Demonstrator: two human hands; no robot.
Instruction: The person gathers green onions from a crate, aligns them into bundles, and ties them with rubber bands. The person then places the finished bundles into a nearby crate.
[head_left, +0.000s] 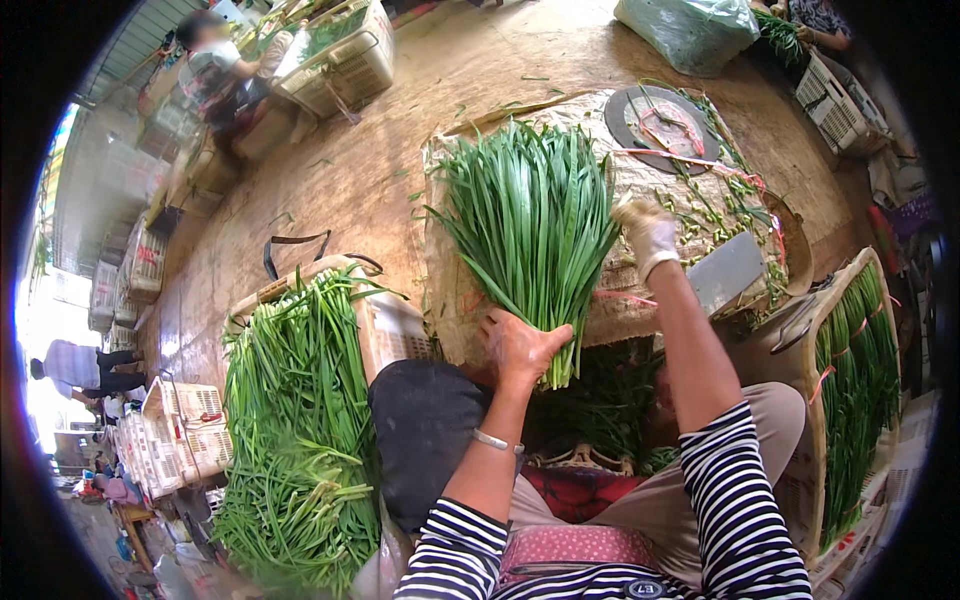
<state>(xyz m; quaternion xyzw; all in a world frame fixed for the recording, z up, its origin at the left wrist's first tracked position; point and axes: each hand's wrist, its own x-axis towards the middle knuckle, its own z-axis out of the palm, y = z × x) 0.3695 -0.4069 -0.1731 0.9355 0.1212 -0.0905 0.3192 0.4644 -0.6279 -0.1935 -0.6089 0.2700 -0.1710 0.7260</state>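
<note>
My bare left hand (521, 341) is wrapped around the lower stalks of a broad bunch of garlic chives (532, 217). The leaves fan out away from me over a low work surface covered with worn sheeting (457, 322), and the cut ends point towards my lap. Beside the bunch's right edge is my right hand (646, 229), in a pale glove with its fingers curled; whether anything is in them is hidden. A wide-bladed cleaver (726, 274) lies just right of that wrist. Pink string (626, 298) runs across the sheeting beneath my right forearm.
To my left stands a crate heaped with loose chives (300, 420); to my right, a crate of tied bunches (859, 405) with scissors (802, 315) on its near corner. A round grey disc (622, 112) and cut stalk bits (679, 199) lie on the sheeting. A person (217, 75) sits far left.
</note>
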